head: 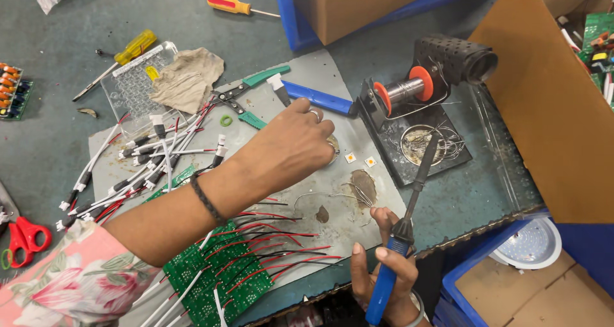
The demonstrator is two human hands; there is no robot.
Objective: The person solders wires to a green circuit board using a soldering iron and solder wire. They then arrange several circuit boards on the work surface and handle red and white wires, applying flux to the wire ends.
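My left hand [291, 145] reaches across the grey mat [300, 71], fingers curled down over a small round part by two small white square chips [360, 159]; what it holds is hidden. My right hand [384, 272] grips a blue-handled soldering iron [409, 205] near the front edge, its tip pointing up toward the soldering stand [416, 109] with a solder spool. Green circuit boards [224, 272] with red and black wires lie under my left forearm.
Bundles of white-plugged wires [147, 161], green-handled cutters [246, 90], a blue-handled tool [313, 97], a rag [188, 77], two yellow screwdrivers [131, 49], red scissors [25, 237]. Cardboard boxes [543, 97] in blue crates stand at the right and back.
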